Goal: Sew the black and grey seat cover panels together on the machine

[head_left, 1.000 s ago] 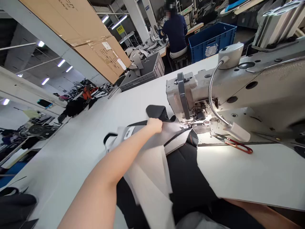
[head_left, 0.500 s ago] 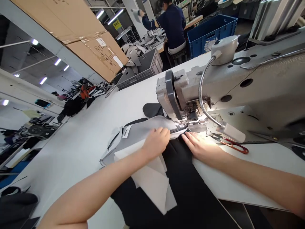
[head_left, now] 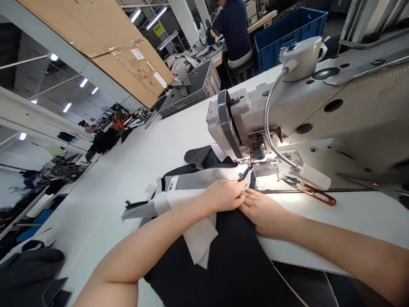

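Observation:
Grey and black fabric [head_left: 194,179] with a small white label [head_left: 173,183] lies under the head of a sewing machine [head_left: 243,123]. My left hand [head_left: 225,195] is closed on the fabric's edge just in front of the needle area. Right beside it, my right hand [head_left: 263,211] has its fingertips together at the same edge, pinching the fabric; its thumb is hidden. White backing pieces [head_left: 201,238] hang below my left forearm. Black cloth [head_left: 236,260] drapes from the table toward me.
Thread snips with red handles [head_left: 315,194] lie right of the needle, under a small lamp [head_left: 313,177] on a bendable neck. A grey crate [head_left: 204,87], a cardboard box [head_left: 137,72] and a blue crate [head_left: 287,38] stand beyond. A co-worker [head_left: 234,34] sits at the back.
My left hand has moved right, up to my right hand, which has come slightly down and left. The fabric edge has been pulled toward me and the grey part is bunched more.

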Tool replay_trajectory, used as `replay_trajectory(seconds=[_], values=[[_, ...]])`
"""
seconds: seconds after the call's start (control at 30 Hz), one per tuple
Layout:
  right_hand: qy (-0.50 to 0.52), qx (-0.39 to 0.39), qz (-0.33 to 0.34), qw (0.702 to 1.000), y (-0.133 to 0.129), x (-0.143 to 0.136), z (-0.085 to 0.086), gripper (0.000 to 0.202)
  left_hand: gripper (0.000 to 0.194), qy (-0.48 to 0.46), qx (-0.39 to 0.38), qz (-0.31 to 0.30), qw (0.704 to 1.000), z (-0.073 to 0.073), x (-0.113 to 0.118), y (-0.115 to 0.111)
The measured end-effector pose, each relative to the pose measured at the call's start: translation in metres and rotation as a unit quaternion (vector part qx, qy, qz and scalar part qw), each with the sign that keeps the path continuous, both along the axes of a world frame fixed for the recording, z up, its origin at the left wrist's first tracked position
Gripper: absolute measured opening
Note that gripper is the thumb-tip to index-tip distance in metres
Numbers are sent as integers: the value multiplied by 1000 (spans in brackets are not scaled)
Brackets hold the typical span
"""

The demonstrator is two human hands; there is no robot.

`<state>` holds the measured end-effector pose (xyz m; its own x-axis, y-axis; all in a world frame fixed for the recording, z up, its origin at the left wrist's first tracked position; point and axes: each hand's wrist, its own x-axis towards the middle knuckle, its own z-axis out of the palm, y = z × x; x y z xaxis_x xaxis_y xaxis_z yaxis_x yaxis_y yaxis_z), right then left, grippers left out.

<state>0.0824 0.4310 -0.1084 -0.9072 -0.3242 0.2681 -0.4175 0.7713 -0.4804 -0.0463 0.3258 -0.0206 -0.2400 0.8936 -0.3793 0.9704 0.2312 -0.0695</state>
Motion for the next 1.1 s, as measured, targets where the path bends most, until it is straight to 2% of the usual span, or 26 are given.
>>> replay_trajectory(seconds=[0.1,0.2,0.33,0.4,0.47,0.63,0.7,0.77,0.9,1.0,1.1], values=[[8,-5,-10,1000,-2,-1,0,67,43,-81,50,80,992,-3,-4,2],[36,22,-26,999,1,1,2,70,31,-168,116,151,967,-6,-18,3],[63,42,-128,989,12,5,7,63,33,-221,167,201,939,-12,-35,-2],[58,42,-170,983,17,3,8,56,31,-216,189,178,941,-15,-36,-5],[50,50,-178,981,21,-2,6,53,28,-182,199,132,954,-15,-31,-6],[27,66,-106,992,17,-18,1,62,34,-27,120,-22,992,-10,-10,-1],[30,90,-89,991,9,-17,-1,59,36,39,109,-92,989,-9,-4,3],[71,145,-107,981,-1,-9,-2,49,36,84,100,-131,983,-9,-1,5],[182,208,-120,954,-19,6,-8,41,31,101,60,-113,987,-14,0,5],[202,210,-103,951,-24,7,-11,38,29,106,61,-93,988,-19,1,3],[200,222,-108,948,-24,2,-11,36,32,115,83,-98,985,-21,4,3]])
